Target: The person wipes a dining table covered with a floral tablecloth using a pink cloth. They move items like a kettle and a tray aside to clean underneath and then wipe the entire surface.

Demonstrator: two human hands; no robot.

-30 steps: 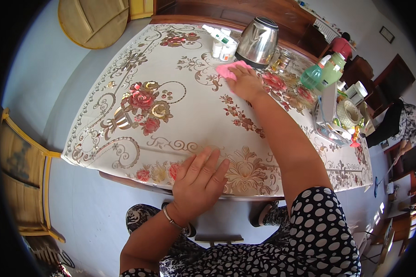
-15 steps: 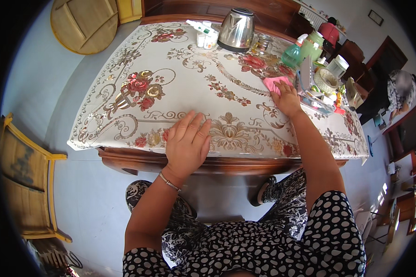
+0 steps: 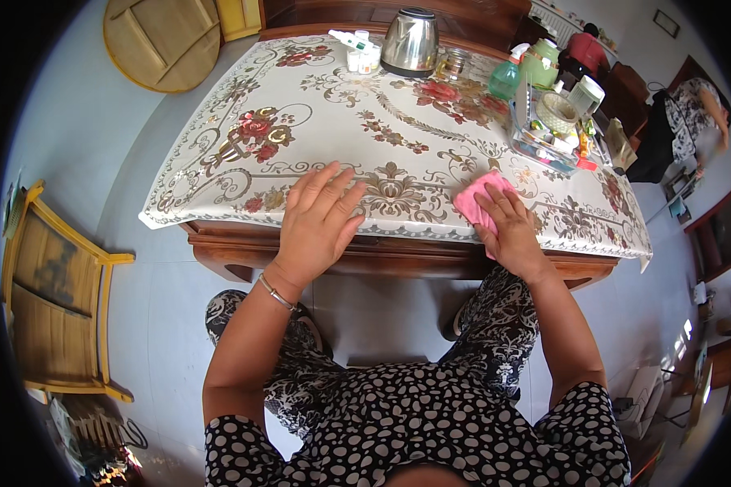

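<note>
A pink cloth lies folded at the near edge of the table, partly under my right hand. My right fingers press down on it and hold it against the tablecloth, which is white with red flowers and brown scrolls. To the left, my left hand is at the same near edge, palm down with fingers spread and nothing in it. A metal bracelet circles my left wrist.
At the back stand a steel kettle, small white bottles and a glass jar. A green spray bottle and a filled clear bin are at the right. A yellow wooden chair stands left; two people are beyond the table.
My right hand has drawn the pink cloth from beside the bin toward me, to the table's near edge. My left hand stays near the front edge, fingers still spread.
</note>
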